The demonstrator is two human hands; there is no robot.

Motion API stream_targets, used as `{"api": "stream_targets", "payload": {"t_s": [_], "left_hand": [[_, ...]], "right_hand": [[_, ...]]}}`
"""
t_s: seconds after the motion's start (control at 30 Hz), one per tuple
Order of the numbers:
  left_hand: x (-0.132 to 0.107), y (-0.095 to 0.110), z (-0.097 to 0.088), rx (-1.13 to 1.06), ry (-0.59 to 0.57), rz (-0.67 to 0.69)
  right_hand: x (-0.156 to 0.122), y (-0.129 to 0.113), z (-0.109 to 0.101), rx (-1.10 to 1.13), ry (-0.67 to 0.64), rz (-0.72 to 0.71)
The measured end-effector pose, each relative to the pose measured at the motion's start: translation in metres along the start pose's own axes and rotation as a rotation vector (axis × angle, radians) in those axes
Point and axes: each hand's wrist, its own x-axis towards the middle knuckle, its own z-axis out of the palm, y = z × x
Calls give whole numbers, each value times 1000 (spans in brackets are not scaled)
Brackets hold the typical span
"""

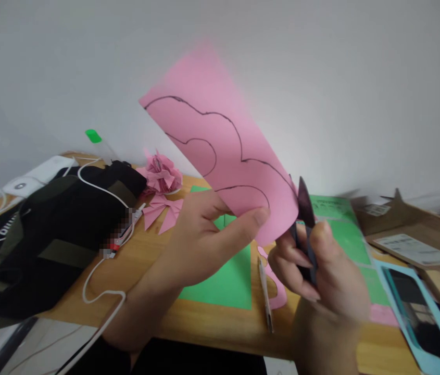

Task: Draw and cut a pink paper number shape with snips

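Note:
My left hand (208, 234) pinches the lower edge of a pink paper sheet (220, 140) with black curved outlines drawn on it, holding it up above the desk. My right hand (317, 265) is closed round a pair of dark scissors (304, 208), whose blades meet the sheet's lower right edge. Under the hands lies a green paper sheet (227, 281) on the wooden desk (145, 250). A pen (265, 294) and a pink paper offcut (276, 284) lie on the desk just below the scissors.
A black bag (48, 234) with a white cable (102, 297) fills the left of the desk. Pink paper flower (162, 174) and bow (163, 211) sit behind it. A phone in a light blue case (418, 312) and cardboard pieces (415, 229) lie at right.

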Motion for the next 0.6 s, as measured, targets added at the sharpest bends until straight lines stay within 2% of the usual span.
{"api": "stream_targets", "payload": {"t_s": [0.43,0.6], "left_hand": [[1,-6,-2,-16,54,35],[3,-8,-3,-144,174,46]], "right_hand": [[1,0,-1,42,-16,-10],[1,2,-3,41,-16,-24]]}}
